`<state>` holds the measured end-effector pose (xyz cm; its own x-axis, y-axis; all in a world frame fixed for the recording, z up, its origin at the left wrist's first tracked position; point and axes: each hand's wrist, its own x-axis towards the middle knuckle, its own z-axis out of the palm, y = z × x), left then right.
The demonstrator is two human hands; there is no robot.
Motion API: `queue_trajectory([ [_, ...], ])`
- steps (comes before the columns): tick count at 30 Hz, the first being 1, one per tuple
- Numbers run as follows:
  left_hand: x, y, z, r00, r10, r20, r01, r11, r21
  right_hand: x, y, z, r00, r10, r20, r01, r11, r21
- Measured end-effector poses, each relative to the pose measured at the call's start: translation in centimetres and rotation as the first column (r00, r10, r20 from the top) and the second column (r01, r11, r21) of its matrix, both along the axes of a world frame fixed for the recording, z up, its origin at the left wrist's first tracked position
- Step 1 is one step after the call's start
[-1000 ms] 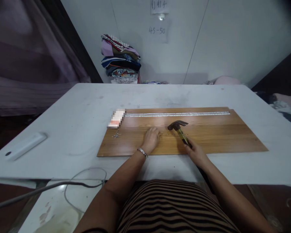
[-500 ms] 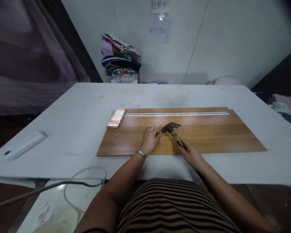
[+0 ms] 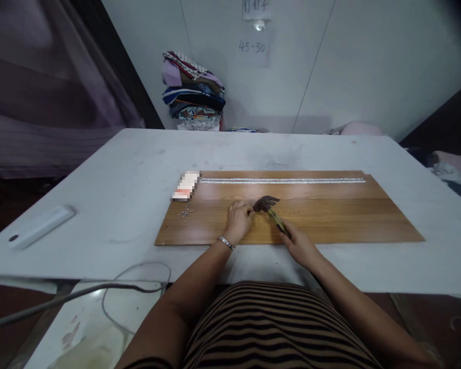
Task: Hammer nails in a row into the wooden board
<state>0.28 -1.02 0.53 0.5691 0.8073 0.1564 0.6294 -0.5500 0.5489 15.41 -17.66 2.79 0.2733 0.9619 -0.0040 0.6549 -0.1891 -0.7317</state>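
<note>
My right hand is closed round the yellow-and-black handle of a claw hammer. The hammer's dark head is right beside the fingertips of my left hand, its claw pointing to the right. My left hand, with a silver bracelet at the wrist, rests on a brown wooden board. Its thumb and forefinger are pinched on a nail, mostly hidden by the fingers and hammer head. A row of small dark dots marks the board just right of the hammer. Several loose nails lie on the board's left part.
Two pale ruled strips run along the board's far side. A blurred-out packet lies at its far left corner. The white table also bears a white oblong device. Folded clothes stand against the wall; a cable hangs at the front left.
The hammer head has moved slightly left and down, closer to my left fingertips. My left hand stays in its place on the board. The view has shifted a little.
</note>
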Motion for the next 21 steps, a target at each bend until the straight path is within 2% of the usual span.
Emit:
queue_trajectory([
  [7, -0.02, 0.01, -0.17, 1.000, -0.008, 0.021, 0.008, 1.000, 0.005, 0.02, -0.08, -0.21, 1.000, -0.008, 0.012, 0.008, 0.999, 0.036],
  [21, 0.06, -0.01, 0.02, 1.000, -0.005, 0.011, 0.005, 1.000, 0.003, 0.08, -0.16, -0.10, 0.999, 0.008, 0.047, -0.008, 1.000, -0.002],
])
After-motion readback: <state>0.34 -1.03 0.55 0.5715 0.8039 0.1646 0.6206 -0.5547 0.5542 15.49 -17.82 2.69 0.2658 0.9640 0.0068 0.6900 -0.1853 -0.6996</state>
